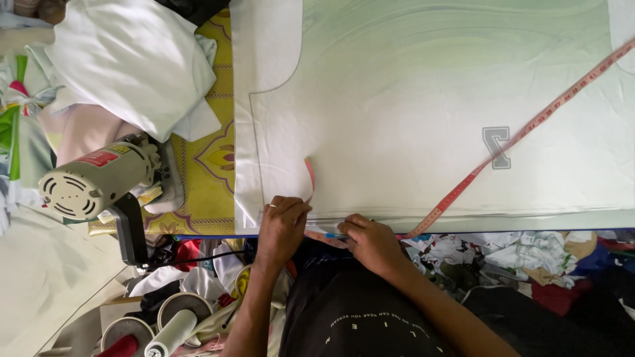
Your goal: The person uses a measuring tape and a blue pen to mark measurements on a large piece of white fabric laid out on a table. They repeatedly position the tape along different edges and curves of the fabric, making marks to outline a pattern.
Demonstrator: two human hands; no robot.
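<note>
Both of your hands sit at the near edge of the wide cutting table (595, 221), on the pale white-and-green fabric sheet (410, 112) spread flat across it. Your left hand (283, 221) presses its knuckles down on the cloth, fingers curled together and pinching the end of the pink measuring tape (529, 129), which loops up beside that hand and then runs diagonally away to the far right corner. Your right hand (370, 239) lies just beside it, fingers pressed together around a slim blue pen (336, 236) held low at the table edge. A grey printed numeral (497, 147) shows on the fabric under the tape. To the left, a yellow patterned mat (210, 165) shows beneath the sheet, with a cream electric cutting machine (92, 182) and a heap of folded white cloth (126, 66) beside it. Below the table, scraps of mixed fabric (529, 254) and white thread cones (173, 327) crowd the floor.
</note>
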